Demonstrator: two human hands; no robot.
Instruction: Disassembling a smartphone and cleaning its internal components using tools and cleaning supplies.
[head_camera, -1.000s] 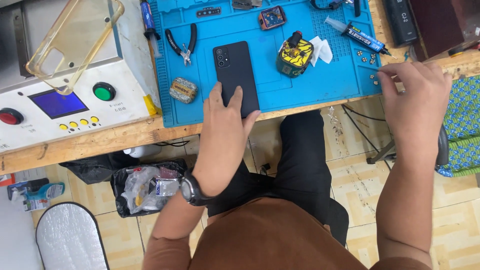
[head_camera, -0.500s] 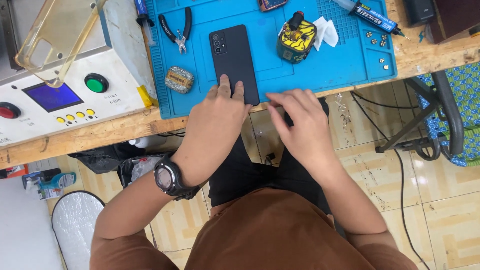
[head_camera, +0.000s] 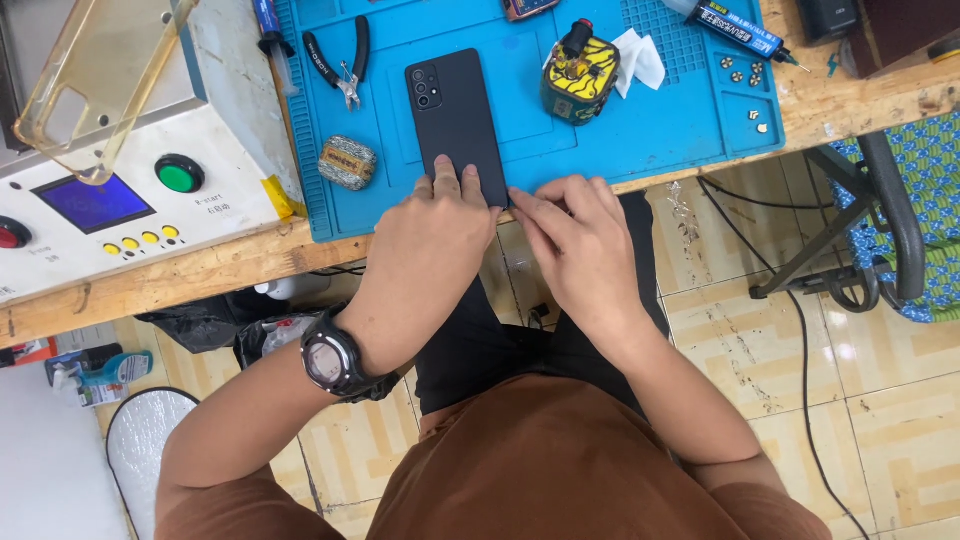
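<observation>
A black phone (head_camera: 455, 120) lies back side up on the blue work mat (head_camera: 660, 130), camera end pointing away from me. My left hand (head_camera: 430, 250) rests over its near end, fingertips pressing on the back. A black watch sits on that wrist. My right hand (head_camera: 575, 245) meets the phone's near right corner, fingers pinched together there. Whether something small is between those fingers is hidden.
On the mat lie black-handled pliers (head_camera: 340, 62), a wire-wool ball (head_camera: 347, 162), a yellow-and-black holder (head_camera: 580, 75), white tissue (head_camera: 640, 60), a glue tube (head_camera: 735, 28) and small screws (head_camera: 745, 72). A white machine (head_camera: 120, 190) bearing a clear phone case (head_camera: 95, 80) stands left. A chair (head_camera: 890, 230) is right.
My right hand came in from the far right of the bench to the phone's near corner. The left hand stayed on the phone's near end. My view shifted slightly.
</observation>
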